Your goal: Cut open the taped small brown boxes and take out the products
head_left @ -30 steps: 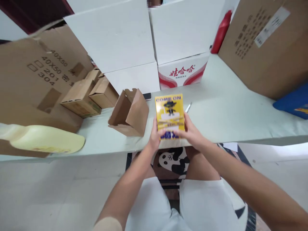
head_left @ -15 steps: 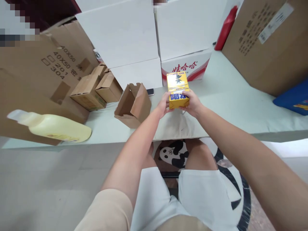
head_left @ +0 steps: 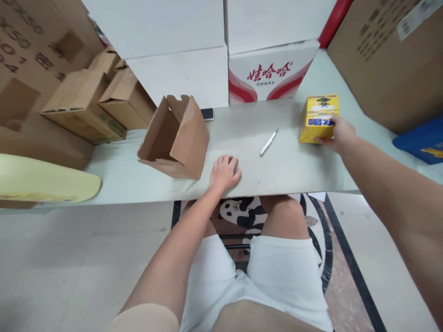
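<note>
A yellow box (head_left: 313, 127) with blue lettering and a dark printed figure is at the right part of the table. My right hand (head_left: 341, 133) grips its right side, thumb low on the front; the far fingers are partly hidden. My left hand (head_left: 224, 174) lies on the tablecloth near the front edge, fingers a little curled and apart, holding nothing. Just left of it stands an open-topped brown cardboard box (head_left: 190, 145). A white pen (head_left: 269, 142) lies on the cloth between my two hands.
White cartons (head_left: 270, 76), one with red lettering, line the back. Small brown boxes (head_left: 128, 99) and a pale yellow bottle (head_left: 48, 180) are at left. A large brown carton (head_left: 391, 69) and a blue container (head_left: 424, 140) stand at right. A phone (head_left: 208, 114) lies behind the open box.
The yellow box has moved right, from both hands to my right hand alone. My left hand has let go and come down onto the table. The pen now shows.
</note>
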`<move>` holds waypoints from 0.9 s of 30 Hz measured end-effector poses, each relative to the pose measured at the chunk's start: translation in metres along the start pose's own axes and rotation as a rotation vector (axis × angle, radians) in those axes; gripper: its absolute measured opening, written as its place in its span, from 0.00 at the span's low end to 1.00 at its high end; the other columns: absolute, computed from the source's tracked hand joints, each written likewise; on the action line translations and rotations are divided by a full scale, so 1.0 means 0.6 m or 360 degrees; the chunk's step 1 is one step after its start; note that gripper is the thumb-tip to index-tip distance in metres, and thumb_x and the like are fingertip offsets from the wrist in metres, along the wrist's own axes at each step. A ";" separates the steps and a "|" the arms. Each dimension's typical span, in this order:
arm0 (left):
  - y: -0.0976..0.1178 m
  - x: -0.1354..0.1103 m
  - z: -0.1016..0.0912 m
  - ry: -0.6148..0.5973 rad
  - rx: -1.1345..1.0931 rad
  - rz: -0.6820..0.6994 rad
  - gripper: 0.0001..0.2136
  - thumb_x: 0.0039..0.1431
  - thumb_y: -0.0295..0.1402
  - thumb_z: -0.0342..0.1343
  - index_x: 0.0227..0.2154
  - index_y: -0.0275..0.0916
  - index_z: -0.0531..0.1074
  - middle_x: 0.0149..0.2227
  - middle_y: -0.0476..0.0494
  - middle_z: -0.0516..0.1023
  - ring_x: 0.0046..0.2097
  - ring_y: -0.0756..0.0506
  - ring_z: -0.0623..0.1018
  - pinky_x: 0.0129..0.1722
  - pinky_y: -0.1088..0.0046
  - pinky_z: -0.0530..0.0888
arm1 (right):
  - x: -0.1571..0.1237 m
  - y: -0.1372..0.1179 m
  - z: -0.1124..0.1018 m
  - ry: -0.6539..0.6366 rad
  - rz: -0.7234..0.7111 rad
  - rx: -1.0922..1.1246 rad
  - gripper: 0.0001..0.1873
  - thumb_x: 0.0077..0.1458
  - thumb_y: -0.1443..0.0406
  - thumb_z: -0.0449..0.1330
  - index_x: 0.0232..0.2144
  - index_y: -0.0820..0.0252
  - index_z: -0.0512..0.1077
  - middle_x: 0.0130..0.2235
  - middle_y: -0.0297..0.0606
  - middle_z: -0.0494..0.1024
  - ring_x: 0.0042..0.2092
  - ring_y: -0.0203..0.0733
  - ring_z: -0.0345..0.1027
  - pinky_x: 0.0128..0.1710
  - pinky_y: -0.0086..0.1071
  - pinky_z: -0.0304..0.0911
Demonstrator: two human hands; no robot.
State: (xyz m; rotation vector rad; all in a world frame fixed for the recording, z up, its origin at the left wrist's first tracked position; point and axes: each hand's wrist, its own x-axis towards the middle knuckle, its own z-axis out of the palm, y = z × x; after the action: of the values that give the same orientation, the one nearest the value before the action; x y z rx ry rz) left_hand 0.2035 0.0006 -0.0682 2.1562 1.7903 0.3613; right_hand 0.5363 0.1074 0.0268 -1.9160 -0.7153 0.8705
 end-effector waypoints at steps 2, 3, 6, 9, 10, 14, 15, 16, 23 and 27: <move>0.001 0.002 -0.001 0.0017 0.0160 0.0046 0.19 0.68 0.37 0.51 0.59 0.39 0.73 0.63 0.32 0.73 0.66 0.33 0.69 0.67 0.52 0.67 | 0.000 -0.003 -0.008 0.0156 -0.0102 -0.0238 0.31 0.62 0.68 0.55 0.67 0.55 0.64 0.71 0.56 0.62 0.65 0.51 0.67 0.55 0.47 0.72; 0.001 0.002 -0.002 0.0015 0.0194 0.0058 0.19 0.68 0.36 0.51 0.59 0.39 0.72 0.62 0.32 0.73 0.65 0.33 0.69 0.67 0.52 0.68 | -0.004 -0.003 -0.010 0.0211 -0.0187 -0.0373 0.37 0.60 0.68 0.58 0.70 0.53 0.61 0.75 0.56 0.54 0.71 0.56 0.58 0.63 0.52 0.65; 0.003 0.002 -0.005 -0.0005 0.0238 0.0078 0.19 0.68 0.36 0.51 0.58 0.38 0.73 0.61 0.32 0.74 0.64 0.33 0.70 0.66 0.53 0.69 | -0.024 0.005 -0.005 0.0147 -0.0519 -0.0987 0.44 0.58 0.62 0.65 0.74 0.52 0.58 0.78 0.56 0.44 0.78 0.65 0.39 0.74 0.57 0.44; 0.004 0.002 -0.004 0.0019 0.0258 0.0062 0.18 0.67 0.36 0.52 0.56 0.38 0.74 0.60 0.32 0.74 0.63 0.33 0.71 0.65 0.53 0.69 | -0.030 0.014 0.014 -0.0004 -0.0669 -0.1534 0.44 0.62 0.55 0.62 0.76 0.56 0.53 0.78 0.62 0.44 0.78 0.71 0.36 0.73 0.61 0.45; 0.005 0.002 -0.002 0.0033 0.0263 0.0052 0.17 0.67 0.36 0.52 0.55 0.38 0.74 0.60 0.32 0.74 0.62 0.33 0.71 0.65 0.53 0.70 | -0.024 0.015 0.022 -0.0003 -0.0669 -0.1591 0.44 0.64 0.55 0.60 0.76 0.57 0.52 0.78 0.62 0.43 0.78 0.72 0.35 0.72 0.60 0.45; 0.004 0.004 0.001 0.0046 0.0262 0.0047 0.16 0.67 0.36 0.52 0.54 0.40 0.74 0.60 0.32 0.74 0.62 0.33 0.71 0.64 0.52 0.70 | 0.030 -0.001 0.047 0.0097 -0.0672 -0.1662 0.41 0.69 0.50 0.53 0.77 0.56 0.48 0.78 0.61 0.40 0.78 0.71 0.32 0.72 0.61 0.42; 0.004 0.005 0.001 0.0038 0.0258 0.0050 0.16 0.67 0.36 0.52 0.54 0.40 0.74 0.60 0.32 0.74 0.62 0.33 0.71 0.64 0.52 0.70 | 0.047 -0.009 0.052 0.0124 -0.0678 -0.1691 0.41 0.70 0.48 0.51 0.77 0.55 0.49 0.78 0.61 0.41 0.78 0.71 0.32 0.71 0.63 0.41; 0.004 0.005 0.001 0.0030 0.0253 0.0047 0.16 0.67 0.36 0.52 0.53 0.40 0.74 0.60 0.32 0.74 0.62 0.33 0.72 0.64 0.52 0.70 | 0.064 -0.018 0.058 0.0146 -0.0688 -0.1737 0.40 0.71 0.47 0.48 0.77 0.54 0.50 0.78 0.61 0.43 0.78 0.71 0.34 0.70 0.64 0.40; 0.000 0.004 0.001 0.0034 0.0262 0.0040 0.15 0.65 0.36 0.54 0.51 0.40 0.75 0.59 0.32 0.75 0.62 0.32 0.72 0.63 0.51 0.71 | 0.143 -0.084 0.115 0.0133 -0.0766 -0.1765 0.37 0.71 0.54 0.55 0.76 0.61 0.54 0.76 0.65 0.50 0.78 0.72 0.35 0.67 0.63 0.42; 0.000 0.005 0.000 -0.0003 0.0259 0.0024 0.15 0.65 0.37 0.54 0.52 0.40 0.75 0.59 0.32 0.74 0.62 0.32 0.71 0.64 0.51 0.70 | 0.161 -0.094 0.118 -0.0039 -0.0810 -0.1613 0.44 0.66 0.67 0.61 0.78 0.58 0.49 0.80 0.57 0.37 0.79 0.73 0.27 0.73 0.61 0.37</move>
State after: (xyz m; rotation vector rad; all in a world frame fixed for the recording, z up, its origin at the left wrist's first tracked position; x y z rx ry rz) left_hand 0.2039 0.0034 -0.0679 2.2784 1.8619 0.2237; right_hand 0.5290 0.2397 0.0239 -2.3595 -1.7994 0.1775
